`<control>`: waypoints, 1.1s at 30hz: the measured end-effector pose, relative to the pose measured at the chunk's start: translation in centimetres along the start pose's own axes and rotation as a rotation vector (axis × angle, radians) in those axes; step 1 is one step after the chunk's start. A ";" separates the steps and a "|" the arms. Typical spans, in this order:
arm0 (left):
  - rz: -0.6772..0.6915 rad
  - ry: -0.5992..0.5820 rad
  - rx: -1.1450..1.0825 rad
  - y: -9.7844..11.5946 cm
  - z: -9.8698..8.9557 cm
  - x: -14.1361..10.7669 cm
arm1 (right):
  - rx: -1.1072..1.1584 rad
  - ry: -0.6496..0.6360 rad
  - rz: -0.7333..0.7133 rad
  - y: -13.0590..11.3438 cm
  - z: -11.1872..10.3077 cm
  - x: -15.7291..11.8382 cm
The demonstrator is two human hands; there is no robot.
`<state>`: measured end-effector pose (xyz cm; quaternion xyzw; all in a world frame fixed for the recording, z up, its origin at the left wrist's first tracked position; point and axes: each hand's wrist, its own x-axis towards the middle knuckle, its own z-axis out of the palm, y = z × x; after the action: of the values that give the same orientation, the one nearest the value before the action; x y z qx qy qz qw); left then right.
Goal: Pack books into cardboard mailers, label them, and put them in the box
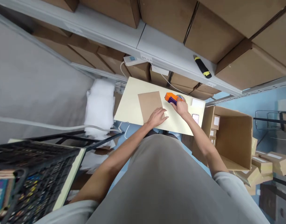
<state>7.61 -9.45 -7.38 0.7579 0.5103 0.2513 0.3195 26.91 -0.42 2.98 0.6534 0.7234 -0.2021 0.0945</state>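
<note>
On the cream tabletop (129, 109) lies a flat brown piece of cardboard (149, 104); whether it is a sheet or a folded box I cannot tell. My left hand (156, 117) rests at its near right corner, fingers stretched out and spread. To the right of the cardboard, my right hand (181, 107) is wrapped around an orange and purple tape dispenser (171, 97). Part of a tape roll shows behind my fingers. The dispenser is apart from the cardboard, over the table.
A phone (195, 118) and a white label stack (197, 103) lie at the table's right. Beside it stands a large open carton (236, 137) with small boxes. White foam sheets (99, 105) are left. A box cutter (202, 66) lies on the shelf (166, 46) above. A black crate (40, 174) is lower left.
</note>
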 end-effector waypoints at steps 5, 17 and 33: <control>0.092 0.457 -0.187 4.9 -4.6 3.8 | 0.502 0.284 0.002 -2.8 -2.9 -1.6; 0.458 0.817 -0.031 10.5 -14.2 6.7 | 1.928 0.263 -0.043 -11.8 -9.0 -2.8; 0.413 0.844 -0.385 8.6 -18.2 5.9 | 1.263 0.386 -0.223 -12.3 -11.6 -2.7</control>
<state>2.03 -2.15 11.50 0.6028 0.3789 0.6830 0.1632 16.61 1.14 16.57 0.5290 0.5331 -0.4749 -0.4587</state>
